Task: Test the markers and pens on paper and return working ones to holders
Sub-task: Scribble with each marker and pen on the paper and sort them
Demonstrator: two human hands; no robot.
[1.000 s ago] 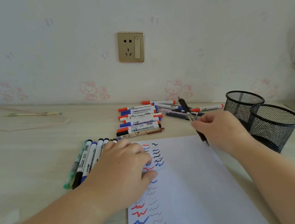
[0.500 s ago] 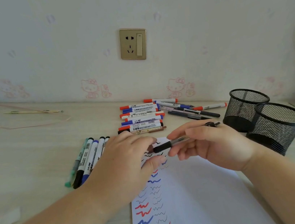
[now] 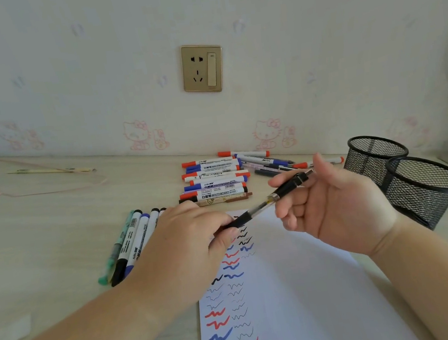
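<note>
Both hands meet over the top of the paper [image 3: 305,288], sharing one pen [image 3: 267,201] — a slim black one with a rubbery dark grip at the low end, a clear barrel in the middle, and a black clip and cap end pointing up toward the right. It hangs tilted in the air just above the sheet's upper edge. The left hand [image 3: 186,241] pinches the grip end between thumb and curled fingers; the right hand [image 3: 333,200], palm turned up, holds the upper end between thumb and forefinger, the other fingers loosely bent.

The sheet carries two columns of squiggles in black, blue and red. Left of it a row of capped markers [image 3: 130,246] lies side by side, partly under the left wrist. Behind, near the wall, a stack of whiteboard markers [image 3: 215,179] sits — red, blue and black caps. Two black mesh holders [image 3: 420,185] stand touching at the right.
</note>
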